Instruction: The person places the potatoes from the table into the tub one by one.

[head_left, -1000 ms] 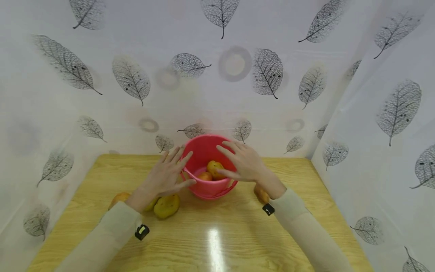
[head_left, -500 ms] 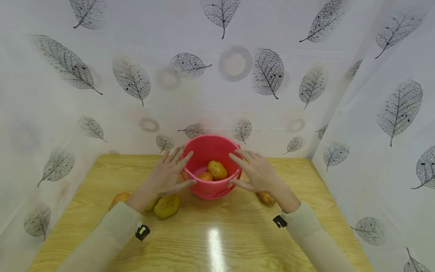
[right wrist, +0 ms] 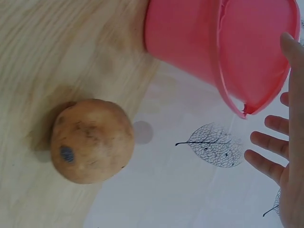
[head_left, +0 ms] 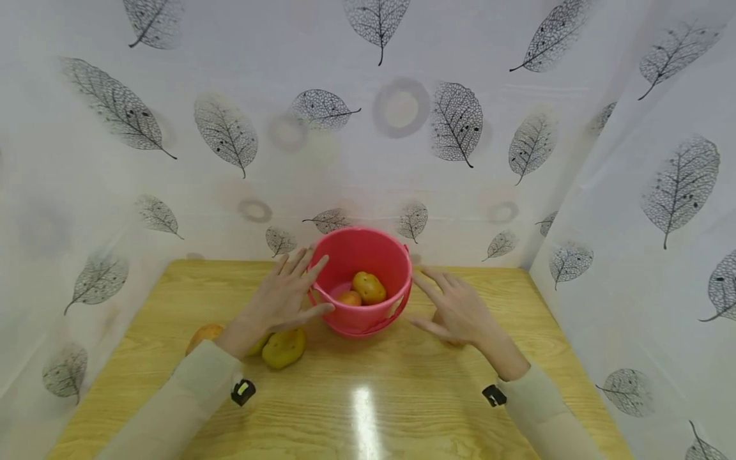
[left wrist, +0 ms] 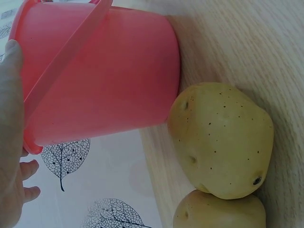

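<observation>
A pink bucket (head_left: 368, 317) with a handle stands upright on the table, holding a yellow potato (head_left: 369, 287) and a more orange one (head_left: 349, 298). At its left rim is my left hand (head_left: 275, 299), fingers spread; whether it touches the rim I cannot tell. Beside that wrist lie a yellow potato (left wrist: 221, 140), another one (left wrist: 221, 211) against it, and an orange-brown one (head_left: 204, 335) partly behind the forearm. To the bucket's right, my right hand (head_left: 462, 313) hovers with fingers extended and nothing held. Under it is a brown potato (right wrist: 92, 142), mostly hidden in the head view.
The wooden table (head_left: 368, 396) ends at a white curtain (head_left: 345, 172) printed with dark leaves, close behind the bucket. A similar curtain (head_left: 627, 306) borders the right side. The bucket's handle (right wrist: 218, 61) hangs down along its outside.
My right hand has moved from over the bucket's opening to the right, away from its rim, and now covers the right-hand potato. My left hand has stayed in place.
</observation>
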The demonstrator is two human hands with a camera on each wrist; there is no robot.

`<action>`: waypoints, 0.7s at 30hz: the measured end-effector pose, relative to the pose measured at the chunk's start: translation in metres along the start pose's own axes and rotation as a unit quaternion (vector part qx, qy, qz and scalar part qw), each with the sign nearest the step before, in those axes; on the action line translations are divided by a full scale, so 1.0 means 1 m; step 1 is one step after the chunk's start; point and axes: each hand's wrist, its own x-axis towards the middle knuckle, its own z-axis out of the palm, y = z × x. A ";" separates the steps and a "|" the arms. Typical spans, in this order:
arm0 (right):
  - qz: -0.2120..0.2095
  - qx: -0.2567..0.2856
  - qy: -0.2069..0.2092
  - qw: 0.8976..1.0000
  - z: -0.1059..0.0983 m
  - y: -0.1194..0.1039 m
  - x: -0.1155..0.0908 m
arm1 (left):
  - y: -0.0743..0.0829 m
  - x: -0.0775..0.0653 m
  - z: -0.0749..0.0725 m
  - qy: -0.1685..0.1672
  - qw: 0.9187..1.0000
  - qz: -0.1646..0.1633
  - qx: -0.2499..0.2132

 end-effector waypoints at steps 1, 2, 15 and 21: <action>0.006 -0.003 -0.006 1.000 0.000 0.000 -0.003 | 0.000 0.000 0.000 0.000 1.000 0.000 0.000; 0.011 -0.004 -0.010 1.000 0.001 0.001 -0.006 | 0.000 0.000 0.000 0.000 1.000 0.001 0.000; 0.049 -0.024 -0.055 0.997 0.017 0.005 -0.036 | 0.000 0.000 0.000 0.003 1.000 -0.001 -0.006; 0.064 -0.019 -0.069 0.995 0.030 0.008 -0.046 | 0.001 0.000 -0.001 -0.003 1.000 -0.004 -0.006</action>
